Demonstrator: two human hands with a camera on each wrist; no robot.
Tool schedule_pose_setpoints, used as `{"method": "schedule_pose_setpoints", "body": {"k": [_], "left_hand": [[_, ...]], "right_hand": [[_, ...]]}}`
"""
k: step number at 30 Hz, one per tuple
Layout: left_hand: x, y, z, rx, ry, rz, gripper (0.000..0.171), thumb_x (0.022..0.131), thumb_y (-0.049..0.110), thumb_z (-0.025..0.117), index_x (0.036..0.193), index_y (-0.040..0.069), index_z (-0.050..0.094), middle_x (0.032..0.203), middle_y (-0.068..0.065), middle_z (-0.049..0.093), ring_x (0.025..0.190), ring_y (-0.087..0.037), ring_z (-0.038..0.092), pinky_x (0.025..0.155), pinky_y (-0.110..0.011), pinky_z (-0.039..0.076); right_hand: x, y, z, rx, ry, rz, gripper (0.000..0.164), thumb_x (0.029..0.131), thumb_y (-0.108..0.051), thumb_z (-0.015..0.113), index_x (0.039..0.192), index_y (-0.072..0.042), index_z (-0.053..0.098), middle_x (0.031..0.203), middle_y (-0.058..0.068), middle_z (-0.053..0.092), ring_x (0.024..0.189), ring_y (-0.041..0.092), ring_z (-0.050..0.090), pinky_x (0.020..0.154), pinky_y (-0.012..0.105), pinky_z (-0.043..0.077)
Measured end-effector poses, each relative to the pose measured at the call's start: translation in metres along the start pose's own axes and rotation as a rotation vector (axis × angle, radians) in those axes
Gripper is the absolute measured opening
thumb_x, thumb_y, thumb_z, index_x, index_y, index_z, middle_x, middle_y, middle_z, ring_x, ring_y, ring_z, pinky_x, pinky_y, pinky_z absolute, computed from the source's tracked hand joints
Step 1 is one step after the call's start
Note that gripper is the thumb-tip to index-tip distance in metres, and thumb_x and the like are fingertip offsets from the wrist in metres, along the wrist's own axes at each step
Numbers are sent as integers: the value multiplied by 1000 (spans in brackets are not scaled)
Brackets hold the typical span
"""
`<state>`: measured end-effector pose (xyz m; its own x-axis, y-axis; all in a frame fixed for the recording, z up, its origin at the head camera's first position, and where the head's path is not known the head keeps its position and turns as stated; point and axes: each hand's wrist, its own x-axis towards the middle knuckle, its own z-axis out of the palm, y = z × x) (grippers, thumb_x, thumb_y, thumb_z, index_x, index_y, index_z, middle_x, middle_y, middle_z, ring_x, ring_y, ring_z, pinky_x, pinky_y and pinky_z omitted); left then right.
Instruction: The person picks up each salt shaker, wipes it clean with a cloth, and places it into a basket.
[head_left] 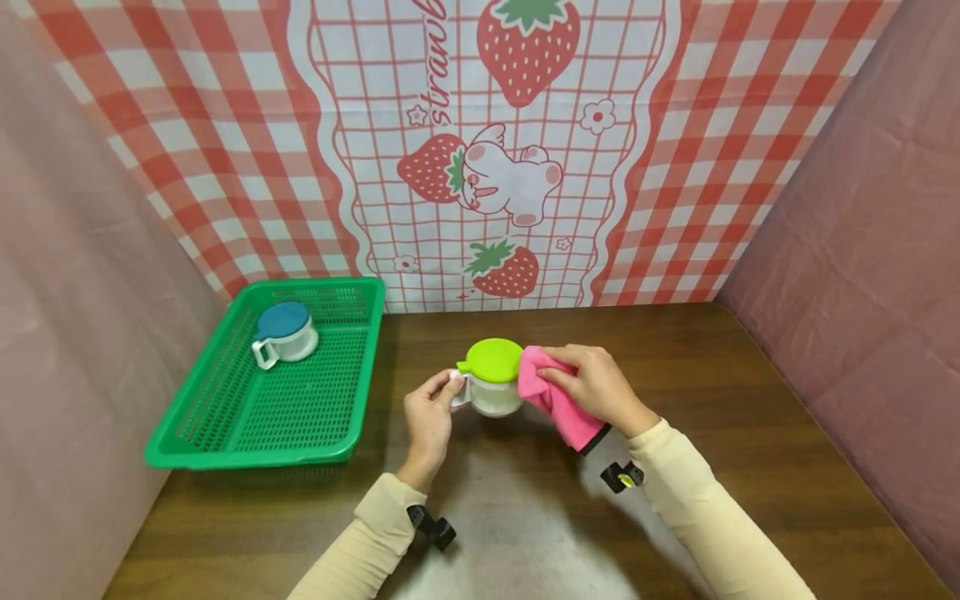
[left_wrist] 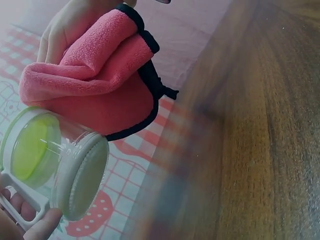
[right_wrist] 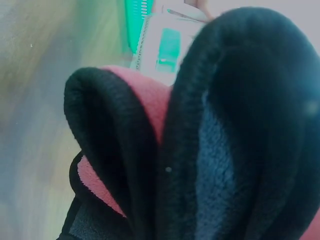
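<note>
Between the two hands is a clear jar (head_left: 497, 398) with a white handle, a white base and a lime-green lid (head_left: 495, 360). My left hand (head_left: 430, 421) grips the jar by its handle (left_wrist: 25, 200), on the left side. With bunched fingers, my right hand (head_left: 596, 385) holds a pink cloth (head_left: 551, 396) with black edging against the jar's right side. In the left wrist view the cloth (left_wrist: 95, 75) lies along the jar's wall. Folds of the cloth (right_wrist: 145, 95) fill most of the right wrist view and hide the right fingers there.
A green plastic basket (head_left: 360, 392) stands at the left of the brown wooden table (head_left: 750, 467). Inside it sits a similar jar (head_left: 296, 343) with a blue lid and white handle. A strawberry-print curtain (head_left: 480, 100) hangs behind, and pink cloth walls flank both sides.
</note>
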<state>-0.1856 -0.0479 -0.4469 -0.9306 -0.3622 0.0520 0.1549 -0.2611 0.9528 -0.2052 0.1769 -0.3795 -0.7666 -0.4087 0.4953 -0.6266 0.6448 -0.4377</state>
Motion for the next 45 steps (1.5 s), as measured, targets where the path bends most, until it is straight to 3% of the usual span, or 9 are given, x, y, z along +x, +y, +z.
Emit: {"method": "schedule_pose_setpoints", "body": {"k": [12, 21, 30, 41, 45], "left_hand": [[1, -3, 1, -27, 24, -7, 25, 85, -4, 69, 105, -17, 66, 93, -20, 73, 71, -4, 66, 61, -23, 59], [4, 0, 2, -33, 4, 14, 25, 85, -5, 68, 105, -18, 66, 95, -22, 72, 72, -5, 67, 62, -25, 60], [6, 4, 1, -8, 4, 56, 25, 84, -3, 70, 104, -17, 67, 94, -23, 72, 72, -3, 67, 63, -22, 59], [10, 19, 0, -46, 20, 96, 25, 83, -5, 70, 104, -19, 66, 84, -4, 73, 70, -4, 67, 60, -20, 58], [11, 24, -1, -35, 31, 94, 25, 84, -4, 70, 104, -17, 67, 83, -2, 73, 70, -4, 66, 59, -19, 57]], "right_hand": [[-3, 4, -6, -76, -4, 20, 27, 81, -16, 78, 107, -9, 75, 76, 4, 69, 69, 19, 62, 68, 39, 51], [-4, 6, -7, -107, -31, 43, 29, 81, -18, 79, 108, -8, 75, 71, 3, 63, 65, 18, 54, 64, 36, 47], [-4, 8, -12, -139, -33, 28, 28, 82, -19, 78, 108, -9, 75, 73, 3, 66, 66, 17, 56, 66, 38, 49], [-3, 8, -28, -215, -76, 35, 34, 83, -19, 77, 114, -5, 72, 81, 5, 71, 68, 20, 59, 67, 40, 50], [-5, 9, -30, -230, -91, 45, 34, 84, -20, 76, 114, -6, 72, 83, 6, 72, 71, 22, 62, 69, 42, 51]]}}
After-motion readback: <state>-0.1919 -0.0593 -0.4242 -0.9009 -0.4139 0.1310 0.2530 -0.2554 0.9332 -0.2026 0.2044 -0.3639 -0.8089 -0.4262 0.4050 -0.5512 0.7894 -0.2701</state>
